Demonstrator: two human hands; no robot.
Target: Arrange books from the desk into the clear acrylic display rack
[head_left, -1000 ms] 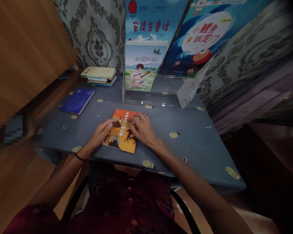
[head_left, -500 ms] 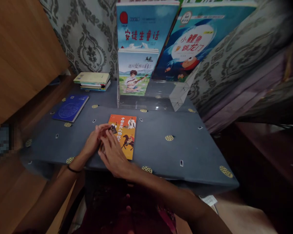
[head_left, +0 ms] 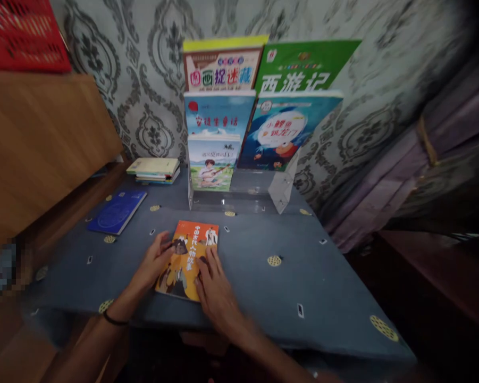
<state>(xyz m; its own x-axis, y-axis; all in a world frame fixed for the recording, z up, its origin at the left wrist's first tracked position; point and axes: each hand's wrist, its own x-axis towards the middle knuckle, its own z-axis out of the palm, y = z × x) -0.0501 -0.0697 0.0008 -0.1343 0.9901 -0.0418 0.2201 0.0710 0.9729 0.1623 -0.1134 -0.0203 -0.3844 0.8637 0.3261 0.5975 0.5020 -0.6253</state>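
A paperback book with an orange and yellow cover, white Chinese title and painted figures lies flat on the table, close to its front edge. At its left side is my left hand, fingers stretched forward and thumb reaching over the cover's edge. My right hand lies along the book's right edge with its fingers extended, some of them on the cover. Both hands look open, one on each side of the book. What the fingertips press on is partly hidden.
Behind the book stands a clear acrylic rack with several upright picture books. A blue book lies to the left, near a small book stack. A patterned dark cloth covers the table; a wooden cabinet stands left.
My hands have moved apart from over the book's left part to its two sides, uncovering more of the cover. The view has tilted up, showing the rack's upper books and a red basket.
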